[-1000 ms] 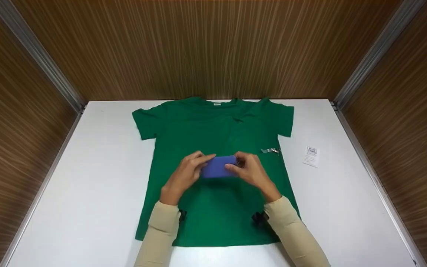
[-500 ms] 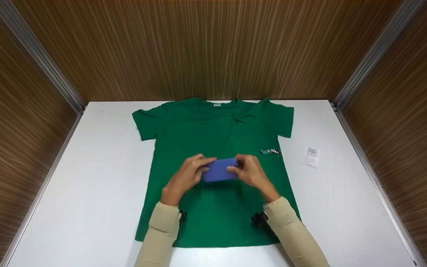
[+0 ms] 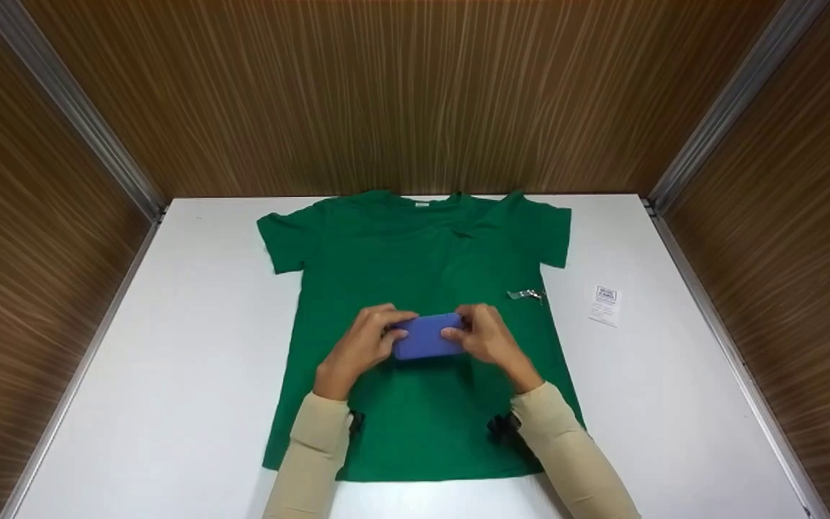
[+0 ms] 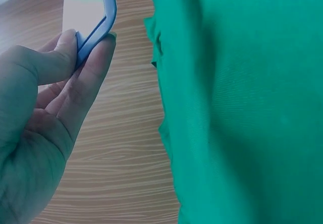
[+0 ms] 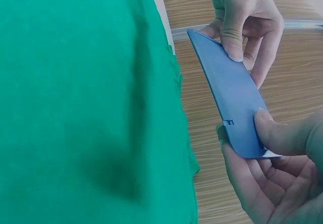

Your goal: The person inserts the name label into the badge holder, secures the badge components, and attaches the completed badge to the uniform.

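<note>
Both hands hold a thin, flat blue card holder [image 3: 427, 337] over the middle of a green T-shirt [image 3: 386, 259] that lies spread out. My left hand [image 3: 366, 339] pinches its left end, the thumb on the near face. At the opposite end my right hand [image 3: 488, 335] pinches it, thumb on the face and fingers behind. In the right wrist view the card holder [image 5: 232, 93] is tilted and shows a small notch near one corner. Seen from the left wrist, the card holder [image 4: 91, 14] has a pale face inside a raised blue rim.
A small silvery clip strap [image 3: 527, 293] lies on the shirt's right side. To the right of the shirt, a white printed card [image 3: 605, 304] lies on the white table [image 3: 192, 346]. Wood-grain panels [image 3: 415, 94] enclose the back and both sides.
Both hands have lowered the card holder slightly toward the body in the head view. The left thumb now shows on its near face. Shirt, strap and printed card stay put.
</note>
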